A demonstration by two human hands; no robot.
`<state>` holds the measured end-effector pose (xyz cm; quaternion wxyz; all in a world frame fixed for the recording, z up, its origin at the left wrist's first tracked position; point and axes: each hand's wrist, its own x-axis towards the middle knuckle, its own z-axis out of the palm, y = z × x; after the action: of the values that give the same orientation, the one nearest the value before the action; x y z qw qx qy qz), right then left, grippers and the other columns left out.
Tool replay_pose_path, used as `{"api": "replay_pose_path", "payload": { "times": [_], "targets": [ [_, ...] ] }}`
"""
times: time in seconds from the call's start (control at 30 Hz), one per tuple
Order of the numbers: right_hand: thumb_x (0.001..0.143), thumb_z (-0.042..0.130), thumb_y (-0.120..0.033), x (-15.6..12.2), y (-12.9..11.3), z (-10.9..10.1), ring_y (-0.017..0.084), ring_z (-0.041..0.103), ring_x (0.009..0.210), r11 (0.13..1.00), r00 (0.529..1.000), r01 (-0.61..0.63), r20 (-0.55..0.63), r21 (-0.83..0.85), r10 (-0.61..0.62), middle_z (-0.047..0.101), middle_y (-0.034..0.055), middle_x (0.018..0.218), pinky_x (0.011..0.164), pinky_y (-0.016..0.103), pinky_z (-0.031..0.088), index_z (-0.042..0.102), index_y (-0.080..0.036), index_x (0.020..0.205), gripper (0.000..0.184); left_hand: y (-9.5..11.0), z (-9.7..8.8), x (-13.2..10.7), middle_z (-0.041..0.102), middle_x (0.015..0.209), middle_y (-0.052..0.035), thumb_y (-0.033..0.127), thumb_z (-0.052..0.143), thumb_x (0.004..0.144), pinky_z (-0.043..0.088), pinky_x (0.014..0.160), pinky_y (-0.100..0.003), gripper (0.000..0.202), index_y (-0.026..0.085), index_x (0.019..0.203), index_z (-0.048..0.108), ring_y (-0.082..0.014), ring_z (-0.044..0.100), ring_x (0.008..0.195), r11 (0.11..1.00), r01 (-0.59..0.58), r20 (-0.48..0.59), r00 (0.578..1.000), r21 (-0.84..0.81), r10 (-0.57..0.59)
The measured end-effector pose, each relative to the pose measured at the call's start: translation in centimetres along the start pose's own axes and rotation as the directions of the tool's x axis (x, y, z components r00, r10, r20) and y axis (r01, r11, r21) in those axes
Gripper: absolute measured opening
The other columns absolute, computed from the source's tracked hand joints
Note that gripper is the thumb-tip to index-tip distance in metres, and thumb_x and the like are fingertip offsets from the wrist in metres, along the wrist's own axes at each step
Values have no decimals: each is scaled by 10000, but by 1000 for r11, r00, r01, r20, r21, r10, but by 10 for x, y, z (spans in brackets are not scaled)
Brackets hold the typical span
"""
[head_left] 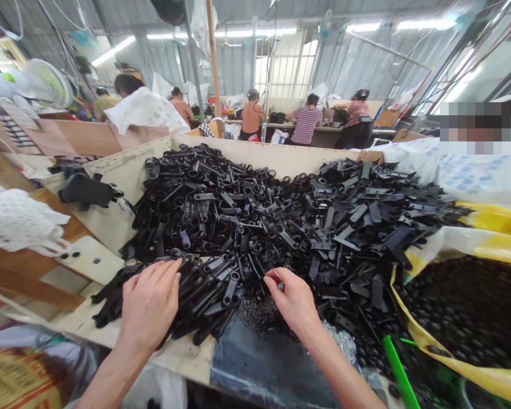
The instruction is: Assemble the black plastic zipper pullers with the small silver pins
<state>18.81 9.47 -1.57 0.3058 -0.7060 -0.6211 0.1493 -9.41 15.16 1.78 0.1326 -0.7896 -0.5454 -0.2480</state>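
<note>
My left hand (150,301) lies over a row of long black plastic parts (202,289) with ring-shaped ends, its fingers stretched out and resting on them. My right hand (296,304) is closed in a pinch, thumb against forefinger; whatever is between the fingertips is too small to make out. Just below those fingertips is a heap of small dark metal pieces (258,312). Behind both hands rises a big pile of black ringed parts (221,199). Flat, pointed black pieces (361,210) are heaped to the right.
A dark blue mat (255,360) covers the front edge. Silvery small pieces (343,343) lie beside my right forearm. At right stand a yellow-white sack (434,355) of black round pieces and a green strip (400,372). A phone (89,258) lies left. Several people sit beyond.
</note>
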Motion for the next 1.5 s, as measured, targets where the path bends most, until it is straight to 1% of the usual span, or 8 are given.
{"api": "replay_pose_path", "payload": {
  "times": [0.47, 0.53, 0.6, 0.67, 0.73, 1.07, 1.27, 1.5],
  "targets": [
    [970, 595, -229, 11, -3, -1, 205, 707, 689, 977, 999, -31, 15, -210, 35, 750, 40, 741, 610, 259, 417, 699, -215, 795, 204, 35, -23, -26, 768, 1057, -95, 520, 571, 912, 503, 935, -424, 360, 235, 1039, 751, -285, 682, 1001, 778, 270, 95, 960, -567, -264],
    [1004, 564, -281, -6, 3, -14, 171, 684, 634, 989, 1000, 19, -13, -144, -21, 753, 21, 744, 595, 245, 439, 720, -220, 875, 211, 63, -25, -36, 729, 774, -32, 612, 628, 865, 490, 582, -254, 402, 233, 933, 741, -167, 631, 639, 330, 627, 555, 778, -705, -293],
    [1017, 556, -290, -27, 7, -24, 164, 688, 632, 984, 981, 173, -79, -43, -176, 770, 37, 796, 602, 246, 474, 729, -212, 959, 198, 92, -18, -45, 690, 657, -23, 740, 581, 831, 310, 385, -181, 580, 194, 968, 721, -90, 490, 410, -159, 899, 899, 427, -409, 102],
    [1020, 551, -237, -47, 9, -32, 176, 718, 693, 911, 909, 411, -78, 21, -409, 785, 61, 844, 645, 256, 512, 728, -207, 1020, 180, 115, -8, -52, 692, 623, -60, 755, 619, 794, 264, 387, -134, 656, 128, 955, 724, -56, 497, 399, -315, 947, 854, 214, -62, 474],
    [1027, 521, -177, -61, 8, -38, 180, 734, 740, 831, 832, 553, 18, 61, -555, 793, 71, 875, 682, 263, 537, 726, -209, 1051, 208, 129, 2, -57, 697, 620, -85, 682, 704, 780, 291, 418, -117, 596, 92, 858, 717, -51, 547, 439, -352, 931, 775, 153, 95, 613],
    [1004, 558, -234, -33, 28, -37, 167, 730, 875, 979, 979, 202, -12, -19, -203, 727, 44, 1087, 750, 247, 533, 685, -248, 1153, 197, 136, 15, -48, 569, 618, 77, 476, 936, 589, 444, 523, -200, 551, 223, 971, 630, -104, 527, 558, -466, 858, 958, 280, -218, 68],
    [893, 713, -271, 9, 45, -22, 213, 722, 742, 944, 992, -111, -92, -310, 87, 709, 50, 1049, 580, 263, 451, 688, -241, 1067, 179, 146, 21, -45, 486, 626, 81, 551, 817, 714, 522, 504, -268, 438, 238, 925, 594, -125, 472, 566, -341, 897, 942, 326, -282, 80],
    [1002, 523, -358, -22, 38, -30, 143, 609, 586, 983, 987, -133, -78, 125, 143, 754, 55, 978, 556, 256, 473, 668, -210, 1241, 316, 138, 11, -47, 745, 1082, -121, 311, 706, 830, 543, 806, -329, 455, 170, 1237, 562, -221, 687, 960, -368, 893, 922, 342, -260, 180]
  ]
}}
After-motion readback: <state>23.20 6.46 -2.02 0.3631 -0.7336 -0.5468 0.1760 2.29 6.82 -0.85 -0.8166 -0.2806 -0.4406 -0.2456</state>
